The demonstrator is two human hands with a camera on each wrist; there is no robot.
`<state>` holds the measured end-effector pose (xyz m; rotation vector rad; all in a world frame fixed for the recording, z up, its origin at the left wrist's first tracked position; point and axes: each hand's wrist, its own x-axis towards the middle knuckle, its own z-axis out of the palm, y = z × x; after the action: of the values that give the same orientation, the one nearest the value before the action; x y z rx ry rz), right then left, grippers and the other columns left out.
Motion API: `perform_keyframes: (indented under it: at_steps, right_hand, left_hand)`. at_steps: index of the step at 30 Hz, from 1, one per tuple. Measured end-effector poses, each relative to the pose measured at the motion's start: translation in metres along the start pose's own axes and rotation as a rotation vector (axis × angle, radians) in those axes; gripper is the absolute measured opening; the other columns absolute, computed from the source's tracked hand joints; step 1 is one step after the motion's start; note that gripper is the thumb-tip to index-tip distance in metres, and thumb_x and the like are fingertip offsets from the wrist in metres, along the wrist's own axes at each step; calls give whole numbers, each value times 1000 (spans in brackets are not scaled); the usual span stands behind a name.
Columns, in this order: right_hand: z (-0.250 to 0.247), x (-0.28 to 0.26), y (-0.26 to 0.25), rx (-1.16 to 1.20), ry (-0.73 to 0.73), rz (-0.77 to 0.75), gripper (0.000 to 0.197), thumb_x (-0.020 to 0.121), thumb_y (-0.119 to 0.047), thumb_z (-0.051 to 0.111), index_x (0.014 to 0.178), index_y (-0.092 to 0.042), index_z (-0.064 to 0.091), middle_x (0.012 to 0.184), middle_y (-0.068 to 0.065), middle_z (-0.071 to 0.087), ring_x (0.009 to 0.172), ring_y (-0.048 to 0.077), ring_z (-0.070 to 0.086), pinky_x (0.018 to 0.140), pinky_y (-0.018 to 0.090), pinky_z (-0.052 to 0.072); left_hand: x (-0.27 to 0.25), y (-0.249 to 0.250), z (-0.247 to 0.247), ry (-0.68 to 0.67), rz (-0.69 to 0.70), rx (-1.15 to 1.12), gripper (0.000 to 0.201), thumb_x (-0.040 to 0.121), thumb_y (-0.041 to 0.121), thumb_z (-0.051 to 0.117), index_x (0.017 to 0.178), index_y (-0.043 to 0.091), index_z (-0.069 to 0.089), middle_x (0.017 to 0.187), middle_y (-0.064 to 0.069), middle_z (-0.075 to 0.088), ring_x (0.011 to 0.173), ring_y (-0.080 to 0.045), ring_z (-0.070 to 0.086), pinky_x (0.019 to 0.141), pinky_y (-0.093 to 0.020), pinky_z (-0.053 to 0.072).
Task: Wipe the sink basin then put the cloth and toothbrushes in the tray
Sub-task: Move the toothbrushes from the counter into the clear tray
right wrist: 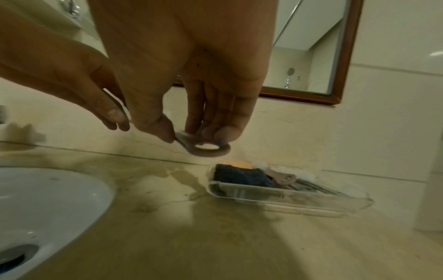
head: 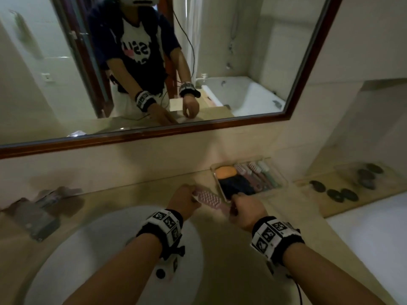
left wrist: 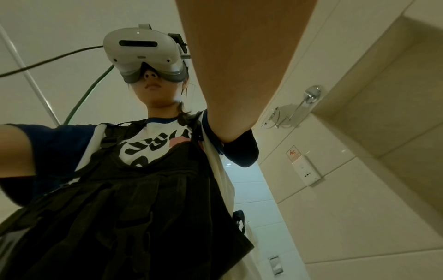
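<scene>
Both hands hold a flat pink brush [head: 209, 198] with a nubbed face just above the counter, behind the white sink basin [head: 105, 249]. My left hand [head: 187, 197] grips its left end. My right hand [right wrist: 187, 138] pinches the ring-shaped handle end [right wrist: 210, 150]. Just right of the hands, a clear tray [head: 283, 181] holds a dark blue cloth [head: 235, 186], several toothbrushes [head: 257, 175] and an orange soap [head: 225, 172]. The left wrist view shows only my forearm and body.
Foil packets [head: 41, 208] lie on the counter left of the basin. Dark pebbles [head: 339, 192] sit on a wooden board at the right. A framed mirror [head: 198, 62] hangs on the wall behind the counter. The basin drain [right wrist: 16, 253] is open.
</scene>
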<state>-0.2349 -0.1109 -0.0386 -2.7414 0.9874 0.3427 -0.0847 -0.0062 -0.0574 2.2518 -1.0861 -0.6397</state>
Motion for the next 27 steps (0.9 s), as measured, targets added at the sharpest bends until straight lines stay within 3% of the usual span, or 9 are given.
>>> perform_keyframes:
  at_steps: [3, 6, 8, 11, 15, 18, 20, 24, 27]
  right_hand:
    - [-3, 15, 30, 59, 16, 107, 23, 90, -28, 55, 108, -14, 54, 109, 10, 58, 98, 30, 60, 74, 35, 46]
    - [-13, 39, 66, 97, 26, 193, 29, 91, -16, 52, 119, -12, 58, 107, 12, 62, 105, 30, 62, 74, 33, 47]
    - [-20, 54, 85, 128, 31, 214, 44, 90, -15, 54, 134, -15, 48, 122, 10, 60, 115, 29, 58, 86, 34, 50]
    - [-24, 80, 105, 213, 25, 254, 48, 88, -31, 59, 133, -16, 49, 122, 10, 63, 109, 29, 62, 86, 33, 51]
    - [-33, 109, 125, 246, -13, 283, 52, 91, -47, 49, 129, -11, 52, 121, 14, 64, 107, 30, 62, 85, 31, 51]
    - [-33, 126, 135, 217, -35, 283, 41, 92, -35, 52, 120, -5, 57, 114, 15, 66, 94, 29, 63, 67, 27, 51]
    - [-28, 138, 142, 261, -17, 280, 39, 90, -33, 55, 117, -5, 57, 108, 16, 67, 81, 26, 61, 53, 24, 41]
    - [-26, 150, 148, 233, -85, 245, 47, 92, -23, 54, 132, 1, 47, 124, 18, 61, 110, 30, 60, 87, 31, 48]
    - [-25, 155, 149, 197, -107, 194, 32, 96, -18, 48, 120, 1, 57, 120, 19, 64, 109, 31, 61, 89, 32, 49]
  left_hand:
    - [26, 16, 13, 14, 25, -21, 42, 86, 3, 61, 126, 11, 55, 110, -7, 50, 85, -19, 55, 85, -26, 49]
    - [54, 37, 30, -21, 42, 76, 41, 91, 9, 54, 131, 15, 51, 127, -8, 49, 110, -24, 57, 96, -27, 46]
    - [68, 49, 42, -51, 24, 127, 38, 94, 12, 51, 132, 14, 51, 135, -10, 45, 121, -26, 52, 104, -32, 43]
    - [85, 60, 62, -67, -15, 137, 37, 93, 12, 49, 129, 15, 54, 138, -8, 47, 124, -25, 50, 107, -31, 41]
    - [105, 68, 79, -99, -62, 170, 41, 93, 12, 47, 134, 20, 50, 141, -3, 44, 126, -23, 49, 107, -31, 42]
    - [118, 72, 87, -109, -82, 195, 41, 94, 13, 47, 134, 21, 50, 140, -2, 44, 123, -24, 52, 103, -32, 45]
    - [126, 75, 90, -118, -86, 242, 42, 94, 14, 47, 134, 23, 49, 141, -1, 44, 124, -24, 51, 104, -32, 44]
    - [135, 80, 97, -182, -60, 431, 43, 95, 22, 48, 138, 27, 45, 147, 0, 36, 132, -24, 39, 110, -34, 33]
    - [139, 80, 100, -186, -55, 496, 44, 93, 24, 50, 136, 27, 45, 146, -2, 35, 133, -25, 37, 111, -34, 30]
